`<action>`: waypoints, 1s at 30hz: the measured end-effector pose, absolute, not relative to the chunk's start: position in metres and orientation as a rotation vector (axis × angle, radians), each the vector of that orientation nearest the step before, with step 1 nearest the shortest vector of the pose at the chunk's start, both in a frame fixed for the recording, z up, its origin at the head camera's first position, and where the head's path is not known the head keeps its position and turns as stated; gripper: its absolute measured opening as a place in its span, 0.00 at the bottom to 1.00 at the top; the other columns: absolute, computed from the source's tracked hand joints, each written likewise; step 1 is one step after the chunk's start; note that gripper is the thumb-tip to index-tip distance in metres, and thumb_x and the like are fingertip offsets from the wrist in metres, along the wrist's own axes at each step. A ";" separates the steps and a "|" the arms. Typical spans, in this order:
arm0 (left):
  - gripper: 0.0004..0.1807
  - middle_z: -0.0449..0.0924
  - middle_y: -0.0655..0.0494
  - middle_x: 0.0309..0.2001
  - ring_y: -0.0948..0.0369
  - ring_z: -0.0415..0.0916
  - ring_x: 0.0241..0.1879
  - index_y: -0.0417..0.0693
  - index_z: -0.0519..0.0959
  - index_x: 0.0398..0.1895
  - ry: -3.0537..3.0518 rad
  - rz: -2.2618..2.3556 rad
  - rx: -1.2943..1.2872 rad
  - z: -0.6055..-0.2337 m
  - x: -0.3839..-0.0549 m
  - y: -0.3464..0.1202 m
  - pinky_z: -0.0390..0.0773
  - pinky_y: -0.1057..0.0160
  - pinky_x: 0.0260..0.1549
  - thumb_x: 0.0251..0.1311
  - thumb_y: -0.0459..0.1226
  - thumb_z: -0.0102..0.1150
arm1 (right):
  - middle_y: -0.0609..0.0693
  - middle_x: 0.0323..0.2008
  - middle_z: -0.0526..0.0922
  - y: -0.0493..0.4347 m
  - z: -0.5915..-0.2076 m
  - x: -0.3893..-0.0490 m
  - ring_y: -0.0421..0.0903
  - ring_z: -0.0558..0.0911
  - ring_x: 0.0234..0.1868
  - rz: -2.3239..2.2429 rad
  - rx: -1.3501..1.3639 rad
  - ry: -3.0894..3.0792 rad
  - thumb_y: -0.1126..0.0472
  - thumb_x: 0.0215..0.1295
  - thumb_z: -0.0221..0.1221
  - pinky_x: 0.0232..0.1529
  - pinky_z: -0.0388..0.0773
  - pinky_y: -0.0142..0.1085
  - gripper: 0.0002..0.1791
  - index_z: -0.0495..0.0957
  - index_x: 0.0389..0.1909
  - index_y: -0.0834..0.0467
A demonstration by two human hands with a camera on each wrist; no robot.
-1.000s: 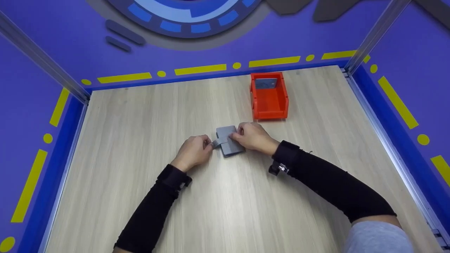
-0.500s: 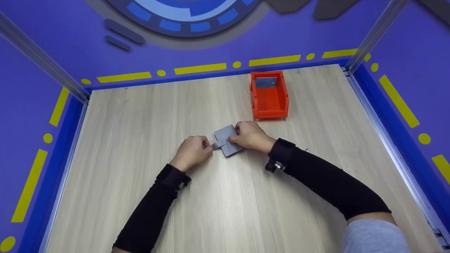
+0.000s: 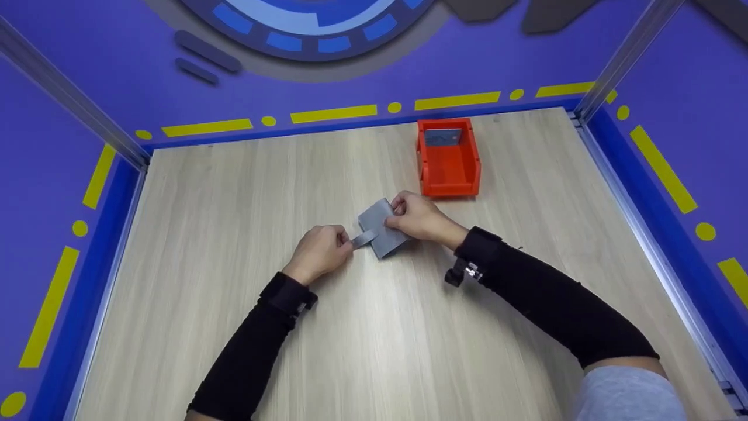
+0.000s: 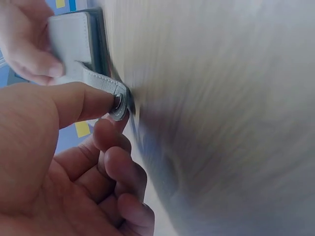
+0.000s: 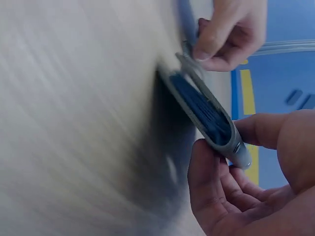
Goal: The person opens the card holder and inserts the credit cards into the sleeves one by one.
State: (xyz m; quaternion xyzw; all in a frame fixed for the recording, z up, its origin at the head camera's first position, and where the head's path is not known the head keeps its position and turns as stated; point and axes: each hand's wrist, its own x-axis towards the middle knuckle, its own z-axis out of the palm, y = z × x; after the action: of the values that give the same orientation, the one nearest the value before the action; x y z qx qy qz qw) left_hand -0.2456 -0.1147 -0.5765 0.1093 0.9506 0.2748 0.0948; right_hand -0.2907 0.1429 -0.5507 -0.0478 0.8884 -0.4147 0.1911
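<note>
A small grey card wallet [image 3: 381,225] with a strap is between both hands, near the middle of the table. My left hand [image 3: 320,251] pinches the end of its strap [image 4: 106,82], where a metal snap shows by the thumb. The strap is pulled out to the left of the wallet. My right hand [image 3: 422,219] grips the wallet's spine side, thumb on top and fingers beneath. In the right wrist view the wallet [image 5: 206,110] is seen end-on, with several dark blue sleeves between its covers. Its lower edge is close over the table.
An orange-red open bin [image 3: 449,190] stands behind and right of the wallet, with a grey card [image 3: 442,137] leaning on its back wall. Blue-purple panels [image 3: 327,88] and metal rails [image 3: 648,234] border the wooden table [image 3: 245,193].
The right hand has moved slightly away from the body, and the wallet has turned and tilted with it. The left hand keeps its pinch on the strap, which shows longer now. The bin stays put.
</note>
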 end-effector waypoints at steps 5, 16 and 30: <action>0.08 0.83 0.57 0.28 0.59 0.75 0.28 0.47 0.88 0.39 2.852 0.827 0.346 -0.576 -0.247 -0.114 0.74 0.58 0.33 0.71 0.41 0.64 | 0.53 0.45 0.79 0.149 -0.532 -0.295 0.50 0.80 0.47 -1.263 -0.171 2.512 0.58 0.66 0.70 0.43 0.81 0.39 0.17 0.77 0.52 0.55; 0.10 0.86 0.55 0.30 0.57 0.77 0.29 0.48 0.89 0.40 2.866 0.842 0.385 -0.580 -0.245 -0.113 0.80 0.54 0.37 0.75 0.40 0.59 | 0.52 0.47 0.81 0.156 -0.517 -0.291 0.50 0.79 0.47 -1.174 -0.634 2.829 0.61 0.71 0.69 0.52 0.81 0.43 0.16 0.77 0.55 0.54; 0.10 0.84 0.56 0.29 0.58 0.76 0.29 0.50 0.89 0.39 2.859 0.842 0.377 -0.577 -0.246 -0.112 0.77 0.56 0.35 0.75 0.41 0.61 | 0.52 0.50 0.81 0.131 -0.565 -0.274 0.49 0.83 0.47 -0.566 -1.135 2.886 0.60 0.71 0.72 0.56 0.85 0.48 0.18 0.79 0.57 0.55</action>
State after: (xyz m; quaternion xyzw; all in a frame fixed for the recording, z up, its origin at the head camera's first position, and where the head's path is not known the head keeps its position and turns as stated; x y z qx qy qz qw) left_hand -0.2461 -0.1123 -0.5774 0.1254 0.9494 0.2796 0.0686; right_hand -0.2738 0.1312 -0.5653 -0.3600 0.9155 -0.1794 -0.0056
